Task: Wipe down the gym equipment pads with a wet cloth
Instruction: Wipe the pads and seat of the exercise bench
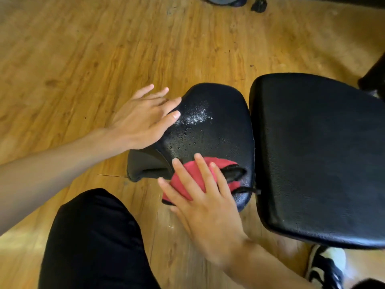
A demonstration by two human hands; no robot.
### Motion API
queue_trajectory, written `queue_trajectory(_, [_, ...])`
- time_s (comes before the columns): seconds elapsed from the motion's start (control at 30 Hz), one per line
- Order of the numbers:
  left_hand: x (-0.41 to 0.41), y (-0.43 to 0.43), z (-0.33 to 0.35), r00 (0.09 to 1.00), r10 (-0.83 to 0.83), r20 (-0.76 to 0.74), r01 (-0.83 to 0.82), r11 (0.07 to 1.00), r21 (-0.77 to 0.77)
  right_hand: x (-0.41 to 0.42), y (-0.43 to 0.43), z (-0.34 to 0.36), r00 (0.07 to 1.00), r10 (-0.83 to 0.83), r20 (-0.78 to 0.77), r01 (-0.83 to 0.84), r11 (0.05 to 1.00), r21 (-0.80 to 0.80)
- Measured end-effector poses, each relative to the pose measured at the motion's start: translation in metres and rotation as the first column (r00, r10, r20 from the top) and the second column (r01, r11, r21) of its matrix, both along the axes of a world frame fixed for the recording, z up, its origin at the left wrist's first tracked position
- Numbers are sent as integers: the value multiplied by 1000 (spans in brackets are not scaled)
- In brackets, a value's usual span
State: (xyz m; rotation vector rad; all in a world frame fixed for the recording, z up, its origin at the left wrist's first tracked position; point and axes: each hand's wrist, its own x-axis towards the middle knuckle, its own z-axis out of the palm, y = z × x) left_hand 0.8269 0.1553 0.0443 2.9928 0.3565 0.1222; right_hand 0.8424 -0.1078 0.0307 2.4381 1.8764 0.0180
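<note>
A small black seat pad (218,130) fills the centre, with white foam and water drops on its upper left part. My right hand (204,205) lies flat, fingers spread, pressing a red cloth (187,180) with black trim onto the pad's near edge. My left hand (143,119) rests open on the pad's left edge, its thumb beside the foam. To the right, across a narrow gap, lies a larger black bench pad (320,155).
Wooden floor (83,59) surrounds the bench. My black-trousered knee (93,243) is at the bottom left, and a black-and-white shoe (325,268) at the bottom right. A black foam roller (145,165) sticks out under the seat pad. Dark objects (258,5) lie at the top edge.
</note>
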Motion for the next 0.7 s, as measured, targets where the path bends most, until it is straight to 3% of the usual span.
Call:
queue_trajectory(0.13, [-1,-1,9,999,12,-37,-16,993,-116,-1,29,2,987,124,100,-111,986,-122])
queue_trajectory(0.27, [-3,0,8,998,-6,-61,0,994,-106,17,-11,-1,983,154,104,-144,984,-102])
queue_trajectory(0.47, [0,-5,8,999,-3,-54,-1,997,-73,33,-65,5,999,25,40,-23,999,-48])
queue_trajectory(0.7, [-1,11,13,984,-4,-180,-48,958,-284,25,9,13,998,-69,8,70,995,-71])
